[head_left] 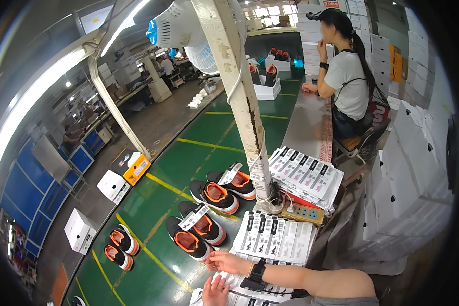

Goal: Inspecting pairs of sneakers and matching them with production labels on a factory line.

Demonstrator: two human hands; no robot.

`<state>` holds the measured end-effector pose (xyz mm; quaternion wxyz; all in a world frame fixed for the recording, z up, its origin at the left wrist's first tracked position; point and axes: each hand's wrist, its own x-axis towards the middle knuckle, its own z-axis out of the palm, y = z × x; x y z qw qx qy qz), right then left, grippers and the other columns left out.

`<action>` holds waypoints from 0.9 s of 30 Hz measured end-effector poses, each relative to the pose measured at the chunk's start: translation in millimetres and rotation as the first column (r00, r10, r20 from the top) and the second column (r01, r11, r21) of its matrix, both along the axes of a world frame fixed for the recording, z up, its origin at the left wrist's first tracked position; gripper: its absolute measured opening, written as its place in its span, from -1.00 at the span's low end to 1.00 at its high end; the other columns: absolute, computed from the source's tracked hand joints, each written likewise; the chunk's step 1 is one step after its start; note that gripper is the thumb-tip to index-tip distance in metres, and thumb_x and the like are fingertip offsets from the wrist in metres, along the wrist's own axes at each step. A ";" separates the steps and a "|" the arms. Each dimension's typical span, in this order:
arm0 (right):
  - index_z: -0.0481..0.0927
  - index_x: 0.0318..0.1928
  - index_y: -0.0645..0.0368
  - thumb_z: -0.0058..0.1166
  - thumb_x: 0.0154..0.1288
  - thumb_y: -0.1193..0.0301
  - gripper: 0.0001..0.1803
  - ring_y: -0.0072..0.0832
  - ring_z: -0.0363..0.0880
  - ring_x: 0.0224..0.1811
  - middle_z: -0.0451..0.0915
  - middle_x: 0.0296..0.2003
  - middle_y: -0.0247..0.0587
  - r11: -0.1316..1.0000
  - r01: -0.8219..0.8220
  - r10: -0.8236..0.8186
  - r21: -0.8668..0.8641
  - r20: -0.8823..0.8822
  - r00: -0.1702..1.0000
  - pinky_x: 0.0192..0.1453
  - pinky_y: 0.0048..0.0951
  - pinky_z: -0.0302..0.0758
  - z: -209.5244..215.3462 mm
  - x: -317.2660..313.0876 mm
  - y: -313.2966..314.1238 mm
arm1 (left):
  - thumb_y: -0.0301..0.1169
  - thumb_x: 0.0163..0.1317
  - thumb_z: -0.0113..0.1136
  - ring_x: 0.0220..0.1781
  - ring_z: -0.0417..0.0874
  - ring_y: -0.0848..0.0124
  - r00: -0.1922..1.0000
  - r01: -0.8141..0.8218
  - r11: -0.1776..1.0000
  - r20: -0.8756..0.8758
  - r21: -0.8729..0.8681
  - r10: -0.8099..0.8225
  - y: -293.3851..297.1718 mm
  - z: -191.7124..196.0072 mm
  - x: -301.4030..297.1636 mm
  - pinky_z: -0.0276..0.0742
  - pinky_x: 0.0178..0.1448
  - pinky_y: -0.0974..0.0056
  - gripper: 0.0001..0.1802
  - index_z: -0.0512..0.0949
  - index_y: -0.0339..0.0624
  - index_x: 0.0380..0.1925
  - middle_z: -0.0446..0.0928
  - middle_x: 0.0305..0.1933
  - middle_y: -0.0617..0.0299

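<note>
My right hand (229, 262), with a black watch-like band on its wrist, reaches in from the right. Its fingers are slightly bent and apart, right beside the end of a black shoe (188, 239) with orange lining; whether they touch it I cannot tell. Below it, my left hand (215, 292) is open, palm partly up, over the edge of the label sheets. A white paper label (194, 218) lies across that pair of shoes. Just beyond stands a second black-and-orange pair (215, 197) with another label (231, 174). Stacked printed label sheets (274, 235) lie beside my right forearm.
The green surface (163, 199) has yellow lines. Another shoe pair (121, 247) stands left. A worn post (239, 92) rises by a power strip (302, 213) and more label sheets (308, 171). White boxes (410, 188) pile up right. A person (349, 76) sits farther off.
</note>
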<state>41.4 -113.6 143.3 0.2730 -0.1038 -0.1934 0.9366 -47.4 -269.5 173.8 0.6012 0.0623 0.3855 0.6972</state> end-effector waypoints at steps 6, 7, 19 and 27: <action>0.40 -0.06 0.22 -0.09 0.36 0.47 -0.82 -0.42 0.51 -0.11 0.52 -0.14 -0.17 1.000 0.001 -0.001 -0.006 0.031 1.000 0.08 -0.33 0.48 -0.9 1.3 0.0 | -0.22 0.36 -0.09 0.27 0.31 0.18 0.992 0.119 0.986 0.028 0.114 -0.123 -2.4 9.8 4.0 0.22 0.32 0.10 -0.49 0.24 -0.20 0.25 0.30 0.26 0.05; 0.40 -0.06 0.22 -0.09 0.36 0.47 -0.82 -0.42 0.51 -0.11 0.52 -0.14 -0.18 1.000 -0.001 0.001 -0.004 0.040 0.999 0.08 -0.34 0.48 -0.3 1.0 -0.3 | -0.21 0.36 -0.07 0.24 0.33 0.19 0.991 0.124 0.984 0.032 0.125 -0.129 -3.0 8.7 3.2 0.23 0.32 0.10 -0.48 0.24 -0.20 0.25 0.31 0.24 0.05; 0.41 -0.08 0.22 -0.06 0.34 0.45 -0.82 -0.46 0.53 -0.19 0.53 -0.21 -0.20 1.000 0.011 -0.011 -0.003 0.087 0.996 0.03 -0.35 0.51 9.4 2.9 -2.3 | -0.22 0.34 -0.04 0.19 0.34 0.22 0.990 0.103 0.982 0.081 0.157 -0.117 -5.0 2.2 1.5 0.23 0.30 0.10 -0.49 0.28 -0.18 0.24 0.34 0.19 0.07; 0.40 -0.08 0.24 -0.06 0.34 0.45 -0.81 -0.45 0.53 -0.19 0.53 -0.21 -0.18 1.000 0.011 -0.010 -0.003 0.083 0.996 0.02 -0.35 0.51 9.4 3.4 -3.1 | -0.19 0.30 -0.02 0.02 0.55 0.19 1.000 0.017 1.000 -0.025 0.003 -0.017 -3.5 -6.2 -2.5 0.48 0.04 -0.04 -0.62 0.39 -0.08 0.06 0.51 0.01 0.08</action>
